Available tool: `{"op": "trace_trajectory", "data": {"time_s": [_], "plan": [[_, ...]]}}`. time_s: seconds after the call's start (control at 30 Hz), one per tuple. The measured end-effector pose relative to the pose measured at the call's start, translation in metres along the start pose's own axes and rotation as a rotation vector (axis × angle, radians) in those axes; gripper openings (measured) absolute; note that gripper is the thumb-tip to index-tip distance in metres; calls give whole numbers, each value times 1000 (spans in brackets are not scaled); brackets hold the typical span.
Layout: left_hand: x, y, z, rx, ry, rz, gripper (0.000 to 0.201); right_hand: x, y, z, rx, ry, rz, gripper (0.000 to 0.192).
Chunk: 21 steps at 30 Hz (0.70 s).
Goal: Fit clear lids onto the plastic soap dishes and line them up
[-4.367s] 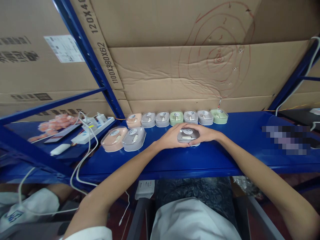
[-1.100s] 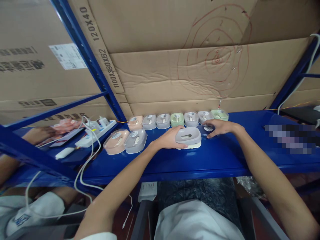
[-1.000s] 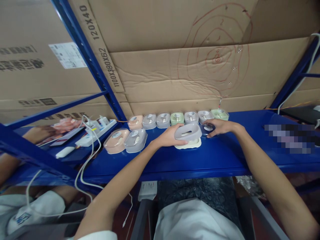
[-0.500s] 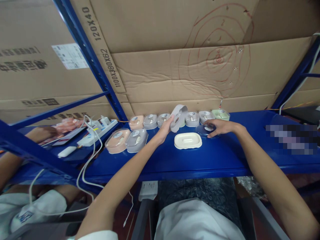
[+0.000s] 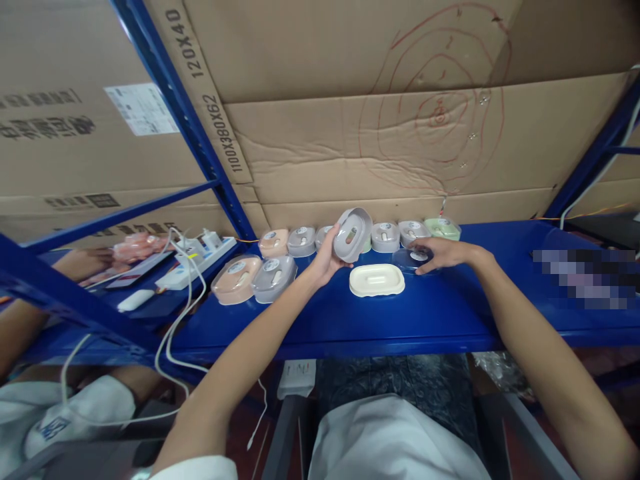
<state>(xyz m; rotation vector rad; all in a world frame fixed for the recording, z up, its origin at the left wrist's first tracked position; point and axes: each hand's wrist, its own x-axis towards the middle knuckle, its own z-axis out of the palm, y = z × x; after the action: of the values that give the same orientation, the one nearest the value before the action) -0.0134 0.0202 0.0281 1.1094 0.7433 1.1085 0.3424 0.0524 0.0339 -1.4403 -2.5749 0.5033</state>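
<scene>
Two hands work over the blue shelf (image 5: 450, 313), which runs along a wall of cardboard boxes (image 5: 350, 133) and carries a back row of closed soap boxes (image 5: 301, 241) with a cream tray (image 5: 377, 280) lying flat in front, its long axis running left to right. The left hand (image 5: 326, 257) is closed around a grey shell (image 5: 352, 234), held tilted up on edge just above and to the left of the cream tray, hollow side turned toward the camera. The right hand (image 5: 445, 253), fingers spread flat and narrow, presses on a clear lid (image 5: 413, 259) lying on the shelf just right of the tray, so the left hand is the nearer one to the tray.
</scene>
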Motion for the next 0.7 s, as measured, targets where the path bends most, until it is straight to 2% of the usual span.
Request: {"op": "trace_trajectory", "data": {"time_s": [0.1, 0.17, 0.23, 0.33, 0.43, 0.57, 0.7], "plan": [[1, 0, -1, 4, 1, -2, 61, -4, -13, -3, -15, 109, -38, 86], [1, -1, -1, -1, 9, 6, 60, -8, -31, -3, -12, 226, -96, 82], [1, -1, -2, -8, 18, 10, 59, -10, -53, 0, 45, 282, -190, 82], [1, -2, -1, -13, 29, 13, 59, -11, -80, 12, 116, 255, -287, 99], [1, -3, -2, -12, 39, 27, 57, -6, -92, 27, 73, 198, -302, 111], [2, -5, -4, 1, 51, 26, 60, 1, -92, 42, 25, 142, -313, 110], [4, -7, -7, 9, 51, 23, 63, 5, -91, 48, 13, 139, -308, 107]]}}
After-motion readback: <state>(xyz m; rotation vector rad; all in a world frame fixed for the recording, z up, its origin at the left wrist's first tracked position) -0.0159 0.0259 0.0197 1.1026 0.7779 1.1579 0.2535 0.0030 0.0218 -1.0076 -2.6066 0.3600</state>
